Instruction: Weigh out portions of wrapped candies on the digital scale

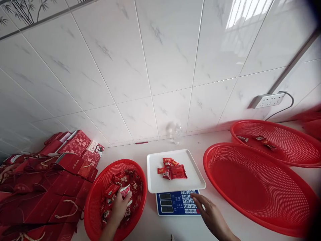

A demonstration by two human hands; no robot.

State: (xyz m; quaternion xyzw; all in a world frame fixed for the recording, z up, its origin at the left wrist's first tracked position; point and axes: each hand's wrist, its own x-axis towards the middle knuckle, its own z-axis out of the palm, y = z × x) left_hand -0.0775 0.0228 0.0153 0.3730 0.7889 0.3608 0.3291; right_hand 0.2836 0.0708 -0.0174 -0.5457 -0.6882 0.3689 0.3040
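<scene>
Left hand (120, 205): fingers closed around a wrapped packet (125, 191), over the red basket (99, 186). Right hand (212, 214): fingers slightly parted, empty, at the scale (178, 205)'s right edge.

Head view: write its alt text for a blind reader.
A person's left hand holds a small packet at a red basket of wrapped packets; the right hand is by a scale with red packets on its white tray. Red boxes crowd the left.
</scene>
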